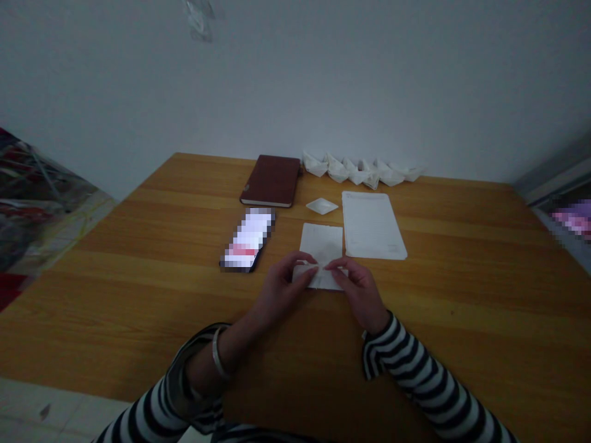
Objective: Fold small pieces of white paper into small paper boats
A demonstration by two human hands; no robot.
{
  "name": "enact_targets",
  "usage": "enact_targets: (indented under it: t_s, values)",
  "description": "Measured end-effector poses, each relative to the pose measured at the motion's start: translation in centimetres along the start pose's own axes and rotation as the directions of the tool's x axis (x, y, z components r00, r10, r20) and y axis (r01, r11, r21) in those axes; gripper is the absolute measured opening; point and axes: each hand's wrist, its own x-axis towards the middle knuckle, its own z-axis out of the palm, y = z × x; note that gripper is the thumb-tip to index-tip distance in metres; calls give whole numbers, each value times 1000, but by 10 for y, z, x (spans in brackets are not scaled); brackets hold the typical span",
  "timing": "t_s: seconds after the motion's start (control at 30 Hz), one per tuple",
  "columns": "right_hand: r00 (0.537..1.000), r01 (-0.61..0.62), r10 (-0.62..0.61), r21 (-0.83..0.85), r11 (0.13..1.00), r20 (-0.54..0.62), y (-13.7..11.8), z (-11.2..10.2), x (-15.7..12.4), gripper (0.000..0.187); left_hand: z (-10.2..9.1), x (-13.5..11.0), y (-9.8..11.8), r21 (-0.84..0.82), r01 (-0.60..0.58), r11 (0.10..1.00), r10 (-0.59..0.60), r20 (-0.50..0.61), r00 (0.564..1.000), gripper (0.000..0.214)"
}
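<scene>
White paper, one square-ish white sheet [322,246], is lying flat on the wooden table [138,277] right in front of you, just this side of centre.

- Your left hand [281,289] is curling over the sheet's near edge, fingertips pinching the turned-up flap. The thumb is mostly hidden.
- Your right hand [362,292] is doing the same from the other side. Both sets of fingertips are nearly meeting at the middle of the flap.
- Progress, as I judge it: the near strip is lying folded over while the far part is showing flat and uncreased. That reads as an early fold with most of the shaping left.
- A bangle [218,354] is sitting on your left wrist, and striped sleeves [415,369] are covering both forearms.

Moving outward:
- A stack of plain sheets [373,224] is lying just beside the sheet, on its right and slightly farther back.
- A small folded piece [322,206] is resting just beyond the sheet.
- A row of folded paper shapes [360,170] is standing along the far edge against the wall. These look finished, though the light is too dim to count them.
- A phone [248,240] with its screen lit is lying to the left of the sheet, and a dark red notebook [271,180] is lying shut behind it.

Containers: no box, tray or bowl is showing, and everything is sitting straight on the wood.
</scene>
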Motion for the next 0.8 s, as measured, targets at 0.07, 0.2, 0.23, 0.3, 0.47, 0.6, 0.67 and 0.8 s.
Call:
enact_targets:
  t_s: [0.07,0.2,0.23,0.3,0.47,0.6,0.67,0.8]
  values:
    - [1000,10,-10,-44,999,-3,-1,0,0,12,0,-1,0,78,-69,995,68,14,998,15]
    - [999,-48,46,106,993,22,-2,-2,-2,16,-2,-1,2,57,-63,996,58,73,996,24]
    - [998,-60,55,144,988,39,-3,-3,-2,19,-2,-1,2,53,-41,998,37,77,996,27]
    - [997,-58,48,157,986,68,-4,-4,-2,23,-4,0,3,49,6,999,-9,64,998,33]
    - [998,56,-52,-92,994,44,-5,-9,-1,13,-7,3,2,56,21,998,-23,32,999,36]
    - [997,32,-28,-61,998,77,-1,-10,0,26,-10,5,0,46,0,999,-1,27,1000,36]
    - [997,39,-36,-53,998,63,2,-9,0,30,-11,7,0,17,43,999,-44,24,999,38]
    - [988,151,-153,-202,968,4,5,-10,0,24,-15,8,-2,65,76,995,-74,-26,997,33]
